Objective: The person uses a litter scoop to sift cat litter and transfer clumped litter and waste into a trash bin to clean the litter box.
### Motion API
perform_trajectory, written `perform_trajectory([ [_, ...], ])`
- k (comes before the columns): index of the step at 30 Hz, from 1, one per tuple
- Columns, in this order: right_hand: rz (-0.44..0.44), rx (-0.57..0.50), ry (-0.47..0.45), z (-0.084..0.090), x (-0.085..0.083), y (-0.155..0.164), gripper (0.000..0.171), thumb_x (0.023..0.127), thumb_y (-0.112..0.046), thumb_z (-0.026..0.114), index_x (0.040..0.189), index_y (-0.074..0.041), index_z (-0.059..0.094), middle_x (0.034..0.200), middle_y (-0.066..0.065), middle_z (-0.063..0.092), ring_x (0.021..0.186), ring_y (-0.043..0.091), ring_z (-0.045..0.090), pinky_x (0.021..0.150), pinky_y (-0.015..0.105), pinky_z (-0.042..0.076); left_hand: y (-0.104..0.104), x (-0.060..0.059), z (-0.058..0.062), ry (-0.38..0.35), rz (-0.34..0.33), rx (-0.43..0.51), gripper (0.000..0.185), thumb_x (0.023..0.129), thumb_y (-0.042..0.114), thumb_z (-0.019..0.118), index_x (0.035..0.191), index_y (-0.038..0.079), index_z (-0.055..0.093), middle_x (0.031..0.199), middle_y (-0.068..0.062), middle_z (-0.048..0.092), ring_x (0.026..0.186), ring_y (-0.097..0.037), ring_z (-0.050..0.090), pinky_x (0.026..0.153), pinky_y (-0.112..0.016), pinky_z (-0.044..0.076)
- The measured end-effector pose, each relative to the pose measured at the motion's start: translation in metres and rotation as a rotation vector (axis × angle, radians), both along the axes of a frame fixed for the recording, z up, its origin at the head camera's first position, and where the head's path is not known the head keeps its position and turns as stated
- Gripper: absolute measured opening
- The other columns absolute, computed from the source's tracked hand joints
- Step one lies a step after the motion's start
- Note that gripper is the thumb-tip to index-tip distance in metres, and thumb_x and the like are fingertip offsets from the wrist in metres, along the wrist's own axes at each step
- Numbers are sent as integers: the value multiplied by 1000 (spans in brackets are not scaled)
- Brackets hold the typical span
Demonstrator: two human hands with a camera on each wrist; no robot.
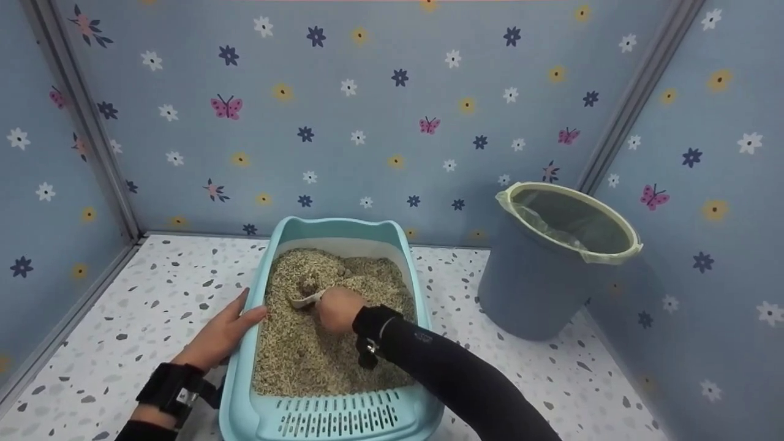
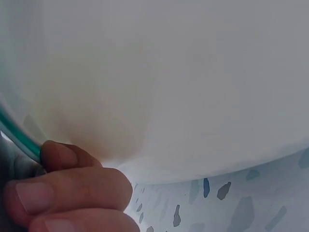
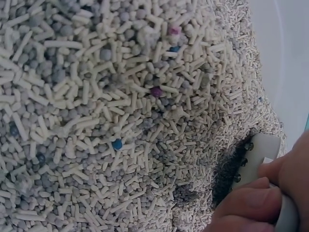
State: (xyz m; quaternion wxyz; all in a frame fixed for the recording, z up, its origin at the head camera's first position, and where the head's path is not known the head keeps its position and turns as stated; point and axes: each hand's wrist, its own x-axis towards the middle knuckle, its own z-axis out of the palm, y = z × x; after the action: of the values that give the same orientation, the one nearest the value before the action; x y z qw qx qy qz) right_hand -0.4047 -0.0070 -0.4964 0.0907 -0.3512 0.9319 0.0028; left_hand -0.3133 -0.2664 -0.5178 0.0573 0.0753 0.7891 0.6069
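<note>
A light blue litter box (image 1: 404, 257) filled with pale pellet litter (image 1: 318, 355) stands on the speckled floor. My left hand (image 1: 228, 331) holds its left rim, thumb over the edge and fingers (image 2: 67, 193) against the white outer wall (image 2: 169, 82) under the teal rim (image 2: 19, 136). My right hand (image 1: 335, 309) grips the handle of a white scoop (image 1: 304, 301), whose head is dug into the litter (image 3: 120, 121). A dark clump (image 1: 306, 285) lies just beyond the scoop. In the right wrist view the scoop (image 3: 256, 157) sits half buried beside my fingers (image 3: 263, 200).
A grey-blue bin (image 1: 533, 288) with a pale liner bag stands tilted at the right of the box, near the corner. Flowered blue walls close in on the left, back and right. The box's slotted front ledge (image 1: 337, 416) faces me.
</note>
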Motion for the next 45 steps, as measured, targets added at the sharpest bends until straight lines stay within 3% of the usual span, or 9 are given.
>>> perform_trajectory([
  [5, -14, -43, 9, 1, 4, 1, 47, 119, -15, 48, 74, -19, 39, 67, -5, 25, 59, 11, 26, 60, 27, 29, 0, 0, 0, 7, -6, 8, 88, 117, 40, 55, 181, 14, 2, 152, -44, 51, 109, -44, 76, 80, -52, 68],
  [9, -108, -161, -87, 0, 6, 3, 54, 122, -21, 46, 68, -20, 38, 63, -5, 23, 55, 12, 23, 60, 29, 27, -1, -2, 0, -2, -32, 9, 87, 118, 40, 53, 181, 17, -2, 143, -42, 59, 91, -44, 78, 57, -44, 63],
  [12, -153, -230, -133, -1, 9, 3, 58, 122, -23, 47, 65, -20, 38, 62, -5, 23, 54, 12, 23, 60, 30, 27, -1, -2, -1, -9, -47, 29, 85, 119, 40, 51, 181, 19, -4, 138, -40, 62, 83, -44, 78, 48, -44, 58],
  [17, -171, -268, -116, -1, 14, 3, 56, 122, -23, 48, 67, -20, 36, 64, -5, 23, 55, 13, 25, 62, 30, 29, -2, -2, -1, -7, -30, 22, 84, 119, 40, 52, 181, 20, -1, 135, -39, 64, 85, -41, 79, 53, -50, 62],
  [22, -196, -301, -94, -2, 16, 2, 54, 122, -25, 48, 68, -21, 41, 65, -4, 28, 55, 14, 29, 60, 30, 31, -1, -2, -3, 12, -18, 8, 85, 117, 40, 53, 181, 18, 2, 145, -42, 56, 100, -43, 77, 73, -53, 67],
  [30, -21, -150, 134, 2, 17, 5, 41, 119, -13, 49, 78, -16, 51, 72, 1, 41, 62, 14, 36, 61, 27, 34, -1, -1, -2, 20, -19, -19, 87, 117, 41, 53, 181, 16, 0, 153, -42, 47, 106, -41, 74, 81, -49, 66],
  [36, -135, -283, 82, 0, 21, 5, 37, 122, -21, 46, 90, -10, 61, 78, 2, 44, 61, 14, 37, 61, 30, 35, -1, -1, -1, 2, -3, -33, 89, 117, 43, 54, 181, 13, -1, 153, -43, 47, 102, -38, 75, 76, -47, 67],
  [40, -180, -292, 55, 0, 23, 5, 33, 123, -23, 45, 103, -7, 64, 77, 1, 41, 59, 13, 35, 59, 29, 33, -1, -2, -2, -6, -10, -32, 89, 117, 45, 53, 181, 16, -2, 145, -41, 52, 87, -35, 74, 60, -47, 63],
  [45, -211, -314, 35, -1, 24, 6, 33, 123, -26, 45, 98, -10, 61, 77, 1, 42, 62, 15, 39, 61, 31, 36, -1, -3, -2, -1, -13, -18, 89, 117, 45, 54, 181, 17, -1, 134, -38, 62, 84, -38, 77, 53, -48, 61],
])
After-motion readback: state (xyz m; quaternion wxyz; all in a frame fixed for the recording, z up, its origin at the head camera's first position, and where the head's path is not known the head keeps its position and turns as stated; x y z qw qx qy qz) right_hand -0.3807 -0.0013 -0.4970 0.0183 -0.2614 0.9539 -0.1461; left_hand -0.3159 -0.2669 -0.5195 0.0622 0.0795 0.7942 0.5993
